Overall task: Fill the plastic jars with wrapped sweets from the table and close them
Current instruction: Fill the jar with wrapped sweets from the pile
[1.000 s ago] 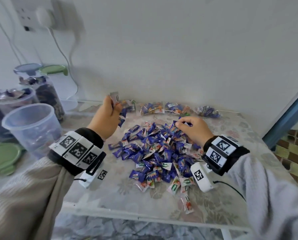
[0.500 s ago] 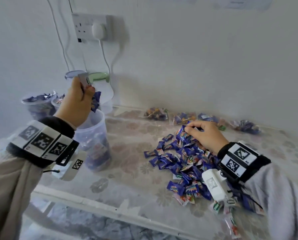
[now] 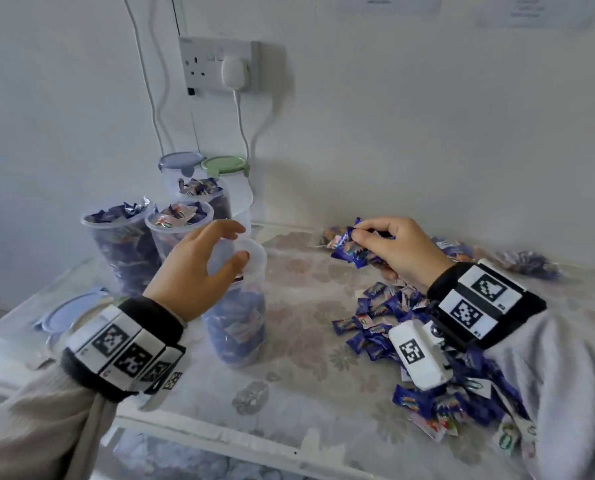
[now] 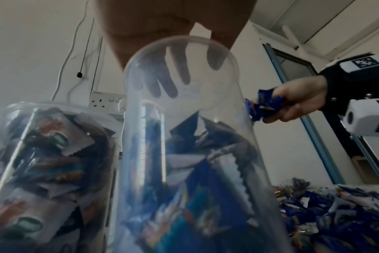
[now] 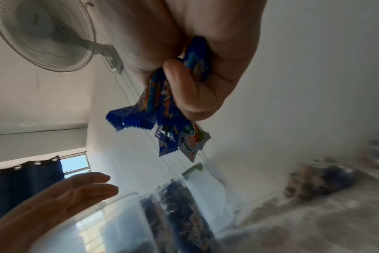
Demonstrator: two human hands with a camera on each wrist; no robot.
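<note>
While my left hand (image 3: 199, 271) hovers with fingers spread over the half-filled open jar (image 3: 240, 306) on the surface (image 3: 309, 393), guarding its mouth, my right hand (image 3: 398, 249) pinches blue wrapped sweets (image 3: 349, 249) just beside it, ready to drop in.

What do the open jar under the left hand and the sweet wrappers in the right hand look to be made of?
Open jar: clear, smooth plastic by the look; the sweets inside show through its wall. Sweet wrappers: thin glossy film, probably plastic or foil laminate, with printed blue faces, crinkles and zigzag-cut ends.
</note>
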